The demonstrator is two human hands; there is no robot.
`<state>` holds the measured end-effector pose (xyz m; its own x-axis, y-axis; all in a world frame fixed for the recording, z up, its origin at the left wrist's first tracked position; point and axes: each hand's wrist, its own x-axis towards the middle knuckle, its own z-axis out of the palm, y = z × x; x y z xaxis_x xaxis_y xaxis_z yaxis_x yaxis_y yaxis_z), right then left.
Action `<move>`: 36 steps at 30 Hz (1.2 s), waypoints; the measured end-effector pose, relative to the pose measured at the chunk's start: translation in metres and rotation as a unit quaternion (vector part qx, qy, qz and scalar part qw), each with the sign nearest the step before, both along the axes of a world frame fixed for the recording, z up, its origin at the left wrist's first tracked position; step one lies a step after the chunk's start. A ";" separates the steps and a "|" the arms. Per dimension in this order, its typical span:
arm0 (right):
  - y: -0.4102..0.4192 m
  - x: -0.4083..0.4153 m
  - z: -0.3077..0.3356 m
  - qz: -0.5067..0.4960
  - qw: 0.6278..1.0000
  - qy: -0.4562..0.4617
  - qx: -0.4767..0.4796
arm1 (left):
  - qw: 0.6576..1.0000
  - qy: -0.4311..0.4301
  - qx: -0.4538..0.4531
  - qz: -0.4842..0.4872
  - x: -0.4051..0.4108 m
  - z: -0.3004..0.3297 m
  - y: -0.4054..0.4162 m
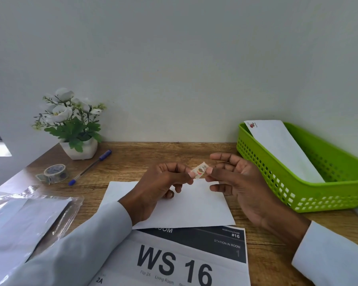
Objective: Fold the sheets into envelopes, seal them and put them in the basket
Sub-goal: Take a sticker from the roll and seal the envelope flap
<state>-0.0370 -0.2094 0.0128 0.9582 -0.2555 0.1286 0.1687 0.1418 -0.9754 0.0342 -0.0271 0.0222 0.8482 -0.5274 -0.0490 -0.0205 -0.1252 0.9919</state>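
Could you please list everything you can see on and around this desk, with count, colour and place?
stamp: one, cream with a red print, pinched between both hands
envelope on desk: one, white, centre
envelope in basket: one, white, stamped corner up
basket: one, green, right
pen: one, blue, left of centre
tape roll: one, patterned, left
plant pot: one, white, back left
plastic sleeve of sheets: one, clear, near left
station sign: one, black and white, near edge
left hand: one
right hand: one
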 end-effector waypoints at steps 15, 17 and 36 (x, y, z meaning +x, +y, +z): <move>0.006 -0.005 0.003 0.014 0.996 0.014 -0.084 | 0.982 -0.162 0.089 -0.031 0.004 0.001 0.000; 0.008 -0.006 0.002 0.023 0.995 0.025 -0.098 | 0.979 -0.178 0.089 -0.033 0.004 0.000 0.001; 0.008 -0.010 0.005 0.053 0.989 0.101 -0.090 | 0.994 -0.109 -0.003 -0.027 0.004 0.003 0.002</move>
<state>-0.0465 -0.2018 0.0181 0.9891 -0.1435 -0.0339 -0.0387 -0.0310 -0.9988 0.0383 -0.0247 0.0255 0.8085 -0.5728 0.1355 -0.2408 -0.1118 0.9641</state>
